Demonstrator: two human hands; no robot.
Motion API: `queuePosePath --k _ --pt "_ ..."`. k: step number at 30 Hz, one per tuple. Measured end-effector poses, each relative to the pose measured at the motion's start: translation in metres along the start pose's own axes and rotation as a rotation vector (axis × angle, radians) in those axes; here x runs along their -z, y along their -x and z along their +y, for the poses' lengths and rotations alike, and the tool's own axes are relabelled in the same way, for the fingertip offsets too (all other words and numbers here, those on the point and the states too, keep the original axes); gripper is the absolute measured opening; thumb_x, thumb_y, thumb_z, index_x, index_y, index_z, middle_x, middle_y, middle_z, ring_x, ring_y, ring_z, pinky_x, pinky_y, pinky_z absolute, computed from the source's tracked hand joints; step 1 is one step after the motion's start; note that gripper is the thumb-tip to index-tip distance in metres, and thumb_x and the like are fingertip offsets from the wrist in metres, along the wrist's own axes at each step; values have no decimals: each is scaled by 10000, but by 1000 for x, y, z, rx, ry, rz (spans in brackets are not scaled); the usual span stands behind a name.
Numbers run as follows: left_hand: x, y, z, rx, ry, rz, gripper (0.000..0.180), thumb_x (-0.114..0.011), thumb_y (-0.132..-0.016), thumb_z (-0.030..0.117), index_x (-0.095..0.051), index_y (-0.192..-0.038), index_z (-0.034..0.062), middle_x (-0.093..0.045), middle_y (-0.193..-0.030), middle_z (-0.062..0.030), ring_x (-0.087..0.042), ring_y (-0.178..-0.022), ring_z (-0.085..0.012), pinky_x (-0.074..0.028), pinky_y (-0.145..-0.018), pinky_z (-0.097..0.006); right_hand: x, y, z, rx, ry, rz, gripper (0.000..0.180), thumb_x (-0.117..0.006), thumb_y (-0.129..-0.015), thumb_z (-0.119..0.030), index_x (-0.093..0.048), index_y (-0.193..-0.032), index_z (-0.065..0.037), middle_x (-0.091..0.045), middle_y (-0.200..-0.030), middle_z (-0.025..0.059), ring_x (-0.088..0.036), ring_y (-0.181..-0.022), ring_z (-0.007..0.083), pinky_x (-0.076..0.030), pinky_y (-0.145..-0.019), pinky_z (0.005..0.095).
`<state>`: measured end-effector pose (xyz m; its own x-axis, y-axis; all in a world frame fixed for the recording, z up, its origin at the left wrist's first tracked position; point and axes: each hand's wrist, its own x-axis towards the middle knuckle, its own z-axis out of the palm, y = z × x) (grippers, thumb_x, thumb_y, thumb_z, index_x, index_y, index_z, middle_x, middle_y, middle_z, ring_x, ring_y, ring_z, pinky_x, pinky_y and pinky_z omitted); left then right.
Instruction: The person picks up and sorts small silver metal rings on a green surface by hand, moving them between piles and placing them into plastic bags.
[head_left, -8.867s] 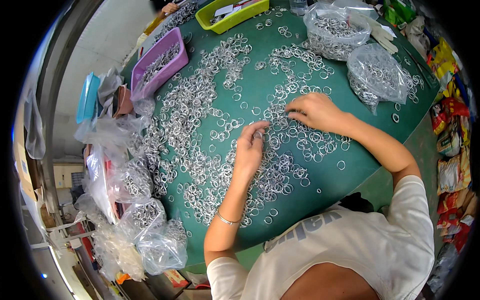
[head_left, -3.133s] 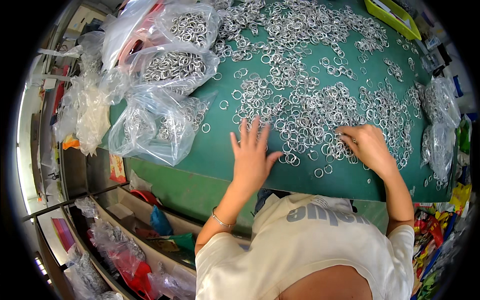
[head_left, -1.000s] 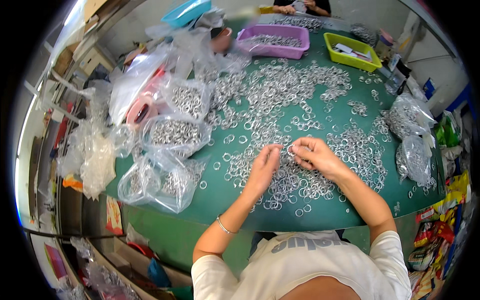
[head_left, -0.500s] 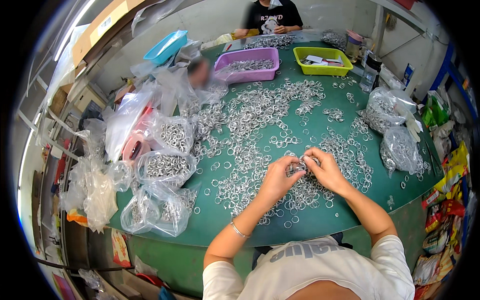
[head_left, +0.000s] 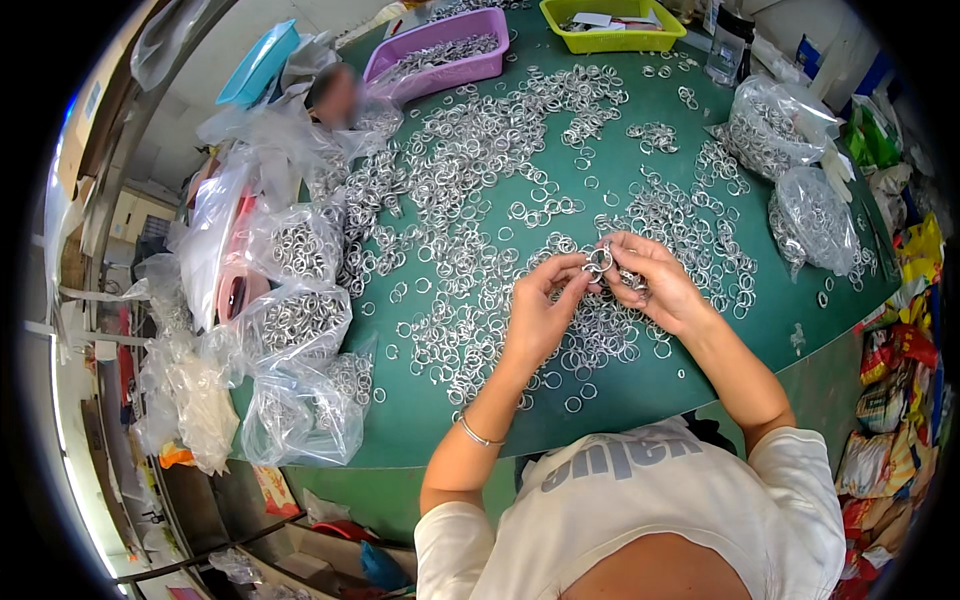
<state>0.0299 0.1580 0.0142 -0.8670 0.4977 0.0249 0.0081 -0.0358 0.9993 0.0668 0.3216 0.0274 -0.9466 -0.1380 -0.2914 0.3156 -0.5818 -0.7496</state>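
A silver metal ring (head_left: 600, 260) is held up between the fingertips of both hands. My left hand (head_left: 543, 308) pinches it from the left with thumb and forefinger. My right hand (head_left: 662, 287) grips its other side, and more rings (head_left: 630, 281) show under its curled fingers. Below and around the hands, a wide spread of loose silver rings (head_left: 470, 325) covers the green table (head_left: 420, 436). Whether the held ring is joined to another piece is too small to tell.
Clear plastic bags of rings (head_left: 300, 325) crowd the table's left side; another bag (head_left: 806, 215) lies at the right. A purple basket (head_left: 440, 65) with rings and a yellow-green basket (head_left: 612, 40) stand at the back. A dark-lidded bottle (head_left: 729, 48) stands at the far right.
The view has tipped downward, so the co-worker across the table has left it. My hands have lifted from the pile, and a single ring now shows plainly between them.
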Motion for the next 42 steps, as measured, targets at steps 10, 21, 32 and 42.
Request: queuePosePath --k 10,21,32,42 --pt "-4 2 -5 -136 -69 193 158 -563 -791 -28 -603 -943 -25 -606 -820 -69 -563 -719 -112 -454 -662 -219 2 3 5 160 369 17 129 -454 -897 -158 -496 -913 -37 -484 -659 2 -381 -479 36 -259 -398 169" --pt "-8 2 -7 -280 -124 234 190 -533 -813 -47 -549 -1003 -46 -551 -884 -57 -550 -809 -105 -456 -717 -203 -4 7 5 162 482 40 155 -479 -895 -195 -519 -839 -56 -501 -623 -11 -396 -526 20 -308 -445 172" --pt "-13 11 -3 78 266 61 246 -534 -846 45 -524 -1061 -74 -606 -911 -126 -589 -813 -142 -498 -699 -244 -6 9 13 733 1258 -30 205 -593 -757 -47 -552 -953 -6 -593 -780 110 -593 -667 267 -468 -575 334" --pt "-1 7 5 120 360 -82 217 -459 -883 74 -550 -1031 -56 -619 -871 -137 -593 -718 -159 -485 -638 -238 1 5 7 285 660 -48 210 -500 -875 -151 -572 -984 14 -555 -731 10 -458 -605 56 -401 -550 218"
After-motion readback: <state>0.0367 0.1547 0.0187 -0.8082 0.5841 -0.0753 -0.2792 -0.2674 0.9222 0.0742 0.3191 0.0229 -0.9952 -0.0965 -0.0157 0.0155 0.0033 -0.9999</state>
